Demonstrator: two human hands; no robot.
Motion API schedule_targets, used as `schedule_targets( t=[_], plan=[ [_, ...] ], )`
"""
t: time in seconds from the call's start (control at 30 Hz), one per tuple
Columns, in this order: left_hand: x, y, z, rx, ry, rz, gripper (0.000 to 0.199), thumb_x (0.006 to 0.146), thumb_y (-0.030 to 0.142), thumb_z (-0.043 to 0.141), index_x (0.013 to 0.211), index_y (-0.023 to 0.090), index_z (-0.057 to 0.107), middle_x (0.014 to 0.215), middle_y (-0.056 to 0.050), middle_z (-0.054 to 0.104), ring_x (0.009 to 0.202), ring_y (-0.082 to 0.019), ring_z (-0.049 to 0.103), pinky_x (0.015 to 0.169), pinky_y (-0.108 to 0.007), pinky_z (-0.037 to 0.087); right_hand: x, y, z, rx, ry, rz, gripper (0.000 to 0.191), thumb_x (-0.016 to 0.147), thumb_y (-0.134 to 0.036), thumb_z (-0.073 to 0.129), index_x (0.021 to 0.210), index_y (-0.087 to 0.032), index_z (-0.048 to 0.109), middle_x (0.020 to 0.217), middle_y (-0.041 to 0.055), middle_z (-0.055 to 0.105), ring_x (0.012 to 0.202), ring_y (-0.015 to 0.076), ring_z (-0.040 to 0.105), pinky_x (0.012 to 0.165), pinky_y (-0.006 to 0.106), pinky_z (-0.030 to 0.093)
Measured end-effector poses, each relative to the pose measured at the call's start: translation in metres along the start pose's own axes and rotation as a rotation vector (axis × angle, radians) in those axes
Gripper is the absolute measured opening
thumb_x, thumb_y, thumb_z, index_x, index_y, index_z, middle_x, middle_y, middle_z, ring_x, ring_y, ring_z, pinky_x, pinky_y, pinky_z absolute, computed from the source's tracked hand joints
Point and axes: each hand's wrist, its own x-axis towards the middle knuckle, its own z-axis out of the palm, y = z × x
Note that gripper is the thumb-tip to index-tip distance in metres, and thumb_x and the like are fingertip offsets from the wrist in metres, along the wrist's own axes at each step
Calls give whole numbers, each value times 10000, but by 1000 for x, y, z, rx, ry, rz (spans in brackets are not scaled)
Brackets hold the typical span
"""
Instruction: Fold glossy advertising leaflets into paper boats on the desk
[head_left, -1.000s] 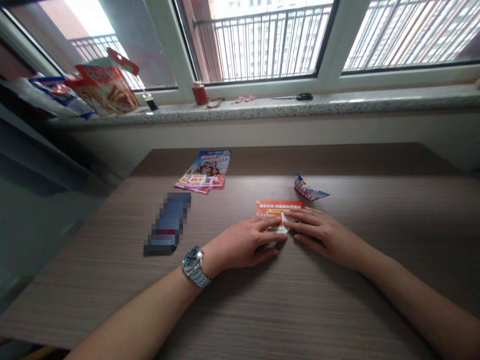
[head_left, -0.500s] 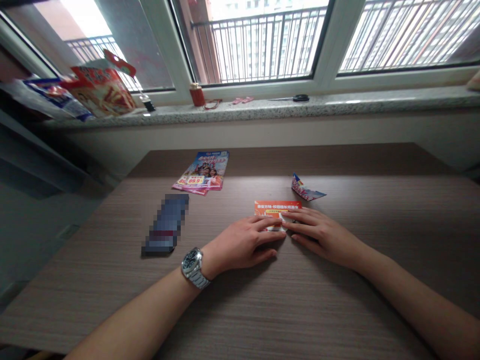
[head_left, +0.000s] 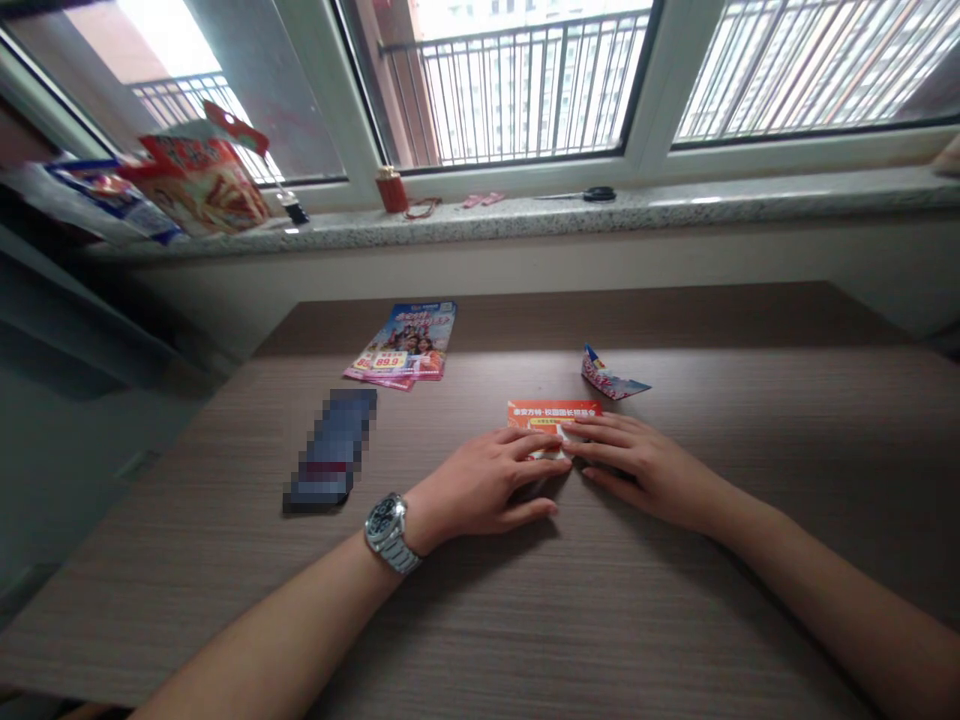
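An orange printed paper [head_left: 553, 410] lies flat on the wooden table [head_left: 480, 620], its lower part covered by my hands. My left hand [head_left: 499, 482], with a metal watch [head_left: 391, 532] at the wrist, rests with outstretched fingers on the paper's left and lower part. From the right, my right hand [head_left: 645, 465] lays its extended fingers over the paper's right side. The fingertips of both hands meet near the middle. Just beyond my right hand sits a small folded paper piece [head_left: 606, 378] with raised, pointed ends.
A stack of flyers [head_left: 409, 340] lies at the back left, with a pixelated dark phone-like object [head_left: 331, 450] nearer me. On the stone windowsill [head_left: 495, 222] are scissors [head_left: 596, 194], a red container [head_left: 391, 190] and food packages [head_left: 199, 185].
Both hands stay almost in place on the orange paper. My left thumb has spread slightly outward. The whole view has shifted very little.
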Motion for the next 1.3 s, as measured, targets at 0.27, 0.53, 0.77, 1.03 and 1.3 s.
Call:
schedule_targets(
  t=[0.27,0.53,0.77,1.03,1.3],
  plan=[
    [1,-2,1,8,-12,3,488,991,524,537,1401,260,571,1507,-98,513,1407,-294,453,1194,-499,365,0,1,0,-13,-29,5,400,988,-266,582,1386,-296,603,1407,80,648,1317,279,584,1113,548,460],
    [4,-2,-3,-32,-46,16,519,978,532,562,1420,261,554,1576,-94,436,1461,-282,398,1200,-470,368,1,-3,-3,10,-32,20,358,997,-289,578,1352,-251,598,1409,90,646,1337,261,567,1131,528,444],
    [3,-1,-5,-26,-51,28,534,960,545,586,1414,264,563,1569,-102,448,1427,-295,448,1181,-475,388,2,-1,-3,12,-20,-4,295,1002,-266,570,1289,-271,642,1398,60,658,1312,241,590,1130,498,443],
    [3,-2,-6,-141,-62,-56,529,1026,497,483,1494,251,445,1552,-66,479,1430,-225,454,1194,-395,379,1,0,-3,28,-33,4,317,1007,-254,559,1313,-285,635,1405,57,652,1309,241,589,1121,506,442],
    [2,-3,-5,-56,-88,-7,487,1014,538,485,1427,289,556,1591,-53,424,1457,-256,417,1203,-437,357,1,0,-3,33,-9,-1,297,1008,-230,558,1286,-281,650,1386,59,666,1291,243,607,1118,511,447]
  ],
)
